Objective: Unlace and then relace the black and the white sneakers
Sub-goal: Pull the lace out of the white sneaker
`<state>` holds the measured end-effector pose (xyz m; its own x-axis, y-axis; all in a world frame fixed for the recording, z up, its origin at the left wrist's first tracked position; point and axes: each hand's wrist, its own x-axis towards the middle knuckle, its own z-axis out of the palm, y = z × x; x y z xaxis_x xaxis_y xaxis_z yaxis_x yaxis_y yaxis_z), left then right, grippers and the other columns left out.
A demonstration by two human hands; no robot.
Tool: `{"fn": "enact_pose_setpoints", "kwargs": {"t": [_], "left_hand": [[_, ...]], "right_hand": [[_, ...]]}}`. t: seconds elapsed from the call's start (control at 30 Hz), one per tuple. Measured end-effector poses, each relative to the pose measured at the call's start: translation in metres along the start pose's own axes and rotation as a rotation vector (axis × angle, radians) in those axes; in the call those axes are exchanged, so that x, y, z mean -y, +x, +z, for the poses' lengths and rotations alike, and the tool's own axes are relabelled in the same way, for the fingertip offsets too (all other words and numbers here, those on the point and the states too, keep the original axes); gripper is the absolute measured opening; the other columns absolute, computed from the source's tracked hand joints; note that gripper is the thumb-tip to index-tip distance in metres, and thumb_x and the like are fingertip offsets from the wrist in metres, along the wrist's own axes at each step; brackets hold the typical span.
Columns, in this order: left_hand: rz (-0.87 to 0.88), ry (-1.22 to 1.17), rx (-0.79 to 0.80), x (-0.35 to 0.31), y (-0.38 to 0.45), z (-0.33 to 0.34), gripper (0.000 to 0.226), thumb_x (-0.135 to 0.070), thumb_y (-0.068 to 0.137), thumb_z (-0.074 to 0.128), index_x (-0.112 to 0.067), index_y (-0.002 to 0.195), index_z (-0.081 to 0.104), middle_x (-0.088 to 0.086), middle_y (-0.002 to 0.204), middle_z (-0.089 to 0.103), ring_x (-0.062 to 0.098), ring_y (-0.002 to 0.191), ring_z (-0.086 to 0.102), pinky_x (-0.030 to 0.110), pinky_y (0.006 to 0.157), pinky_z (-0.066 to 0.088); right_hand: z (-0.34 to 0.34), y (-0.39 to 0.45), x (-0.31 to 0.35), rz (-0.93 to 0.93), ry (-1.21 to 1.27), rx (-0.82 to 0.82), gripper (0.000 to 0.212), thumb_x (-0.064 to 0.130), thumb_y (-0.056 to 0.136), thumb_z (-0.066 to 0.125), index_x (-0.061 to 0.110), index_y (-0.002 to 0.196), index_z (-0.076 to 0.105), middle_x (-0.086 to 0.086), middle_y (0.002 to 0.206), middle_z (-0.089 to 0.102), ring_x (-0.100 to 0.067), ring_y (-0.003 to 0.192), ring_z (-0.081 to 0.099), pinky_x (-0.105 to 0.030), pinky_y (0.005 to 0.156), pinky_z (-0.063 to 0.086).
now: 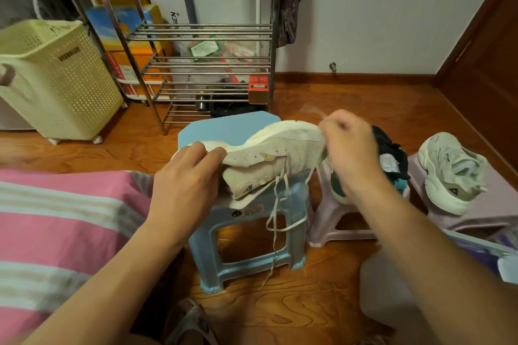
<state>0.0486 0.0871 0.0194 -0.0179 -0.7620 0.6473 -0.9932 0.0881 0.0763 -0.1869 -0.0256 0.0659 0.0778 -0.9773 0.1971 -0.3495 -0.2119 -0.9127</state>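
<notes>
1. Two hands are seen in the head view over a blue plastic stool [221, 127]: the left hand [186, 173] is curled round the heel end of a white sneaker [280, 151], and the right hand [350, 148] is closed at its toe end, where something appears to be pinched, though what cannot be told.
2. The white sneaker is held on its side above the stool top, sole turned away, with its white lace [276, 221] hanging loose down the stool's front.
3. A black sneaker [392, 157] is partly hidden behind the right hand, on a lilac stool [330, 221].
4. A second white sneaker [451, 171] is propped further right.
5. A cream laundry basket [56, 78] and a metal shoe rack [196, 45] are set behind.
</notes>
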Motion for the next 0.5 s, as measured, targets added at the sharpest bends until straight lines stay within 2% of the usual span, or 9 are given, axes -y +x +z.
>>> {"fn": "enact_pose_setpoints", "kwargs": {"t": [0.03,0.07,0.13,0.17,0.2,0.23,0.33,0.37,0.5], "left_hand": [[-0.007,0.000,0.003,0.000,0.001,0.000,0.015,-0.012,0.096,0.057,-0.011,0.107,0.069,0.006,0.083,0.053,0.026,0.070,0.051,0.044,0.048,0.046],[-0.015,-0.004,0.002,0.001,0.002,0.001,0.016,-0.014,0.097,0.056,-0.011,0.107,0.069,0.006,0.083,0.052,0.025,0.069,0.051,0.044,0.048,0.046],[-0.042,-0.019,-0.011,0.001,0.007,0.001,0.020,-0.019,0.099,0.053,-0.012,0.107,0.070,0.006,0.082,0.052,0.026,0.068,0.053,0.042,0.048,0.046],[-0.051,-0.028,-0.017,0.001,0.008,0.000,0.022,-0.022,0.099,0.052,-0.013,0.106,0.070,0.006,0.082,0.052,0.026,0.067,0.053,0.041,0.048,0.046],[-0.053,-0.036,-0.021,0.001,0.010,0.000,0.024,-0.024,0.099,0.051,-0.013,0.106,0.071,0.006,0.081,0.052,0.027,0.067,0.054,0.040,0.049,0.045],[-0.047,-0.040,-0.021,0.001,0.010,-0.001,0.026,-0.026,0.100,0.050,-0.013,0.106,0.071,0.006,0.081,0.053,0.027,0.067,0.054,0.039,0.049,0.045],[-0.031,-0.032,-0.017,0.000,0.008,-0.002,0.023,-0.024,0.099,0.053,-0.011,0.106,0.071,0.006,0.081,0.052,0.026,0.067,0.053,0.039,0.050,0.044],[-0.030,-0.030,-0.019,-0.001,0.008,-0.002,0.021,-0.023,0.099,0.054,-0.011,0.106,0.071,0.006,0.081,0.052,0.026,0.066,0.053,0.039,0.050,0.044],[-0.049,-0.021,-0.041,-0.001,0.011,-0.001,0.026,-0.026,0.101,0.051,-0.010,0.105,0.071,0.006,0.079,0.053,0.026,0.064,0.052,0.037,0.047,0.042]], "right_hand": [[-0.007,0.001,0.005,0.044,0.032,0.025,0.025,0.014,0.097,0.052,0.009,0.073,0.055,-0.002,0.072,0.051,-0.013,0.067,0.046,-0.037,0.071,0.045],[-0.014,-0.002,0.006,0.030,-0.052,0.172,0.027,0.017,0.098,0.053,0.009,0.073,0.055,-0.001,0.070,0.050,-0.013,0.066,0.047,-0.039,0.071,0.046],[-0.013,-0.021,0.008,0.012,-0.329,0.693,0.032,0.030,0.100,0.055,0.011,0.076,0.062,0.002,0.068,0.057,-0.014,0.062,0.053,-0.037,0.069,0.051],[-0.009,-0.030,0.006,0.025,-0.430,0.890,0.035,0.040,0.099,0.055,0.015,0.078,0.067,0.003,0.068,0.062,-0.013,0.061,0.057,-0.034,0.067,0.054],[-0.004,-0.037,0.003,0.021,-0.464,0.942,0.037,0.047,0.098,0.053,0.020,0.078,0.069,0.004,0.066,0.064,-0.010,0.057,0.058,-0.031,0.062,0.054],[0.003,-0.037,-0.001,-0.011,-0.451,0.845,0.038,0.051,0.098,0.052,0.024,0.076,0.068,0.006,0.061,0.061,-0.005,0.052,0.054,-0.028,0.056,0.050],[0.021,-0.026,-0.015,-0.116,-0.348,0.253,0.028,0.045,0.095,0.062,0.030,0.071,0.062,0.012,0.051,0.050,-0.002,0.049,0.045,-0.029,0.060,0.046],[0.027,-0.025,-0.020,-0.132,-0.349,0.165,0.025,0.044,0.093,0.067,0.029,0.073,0.064,0.012,0.049,0.050,-0.002,0.050,0.047,-0.029,0.061,0.047],[0.050,-0.037,-0.033,-0.010,-0.253,0.095,0.019,0.044,0.087,0.074,0.026,0.091,0.071,0.013,0.058,0.055,-0.007,0.061,0.056,-0.030,0.066,0.050]]}}
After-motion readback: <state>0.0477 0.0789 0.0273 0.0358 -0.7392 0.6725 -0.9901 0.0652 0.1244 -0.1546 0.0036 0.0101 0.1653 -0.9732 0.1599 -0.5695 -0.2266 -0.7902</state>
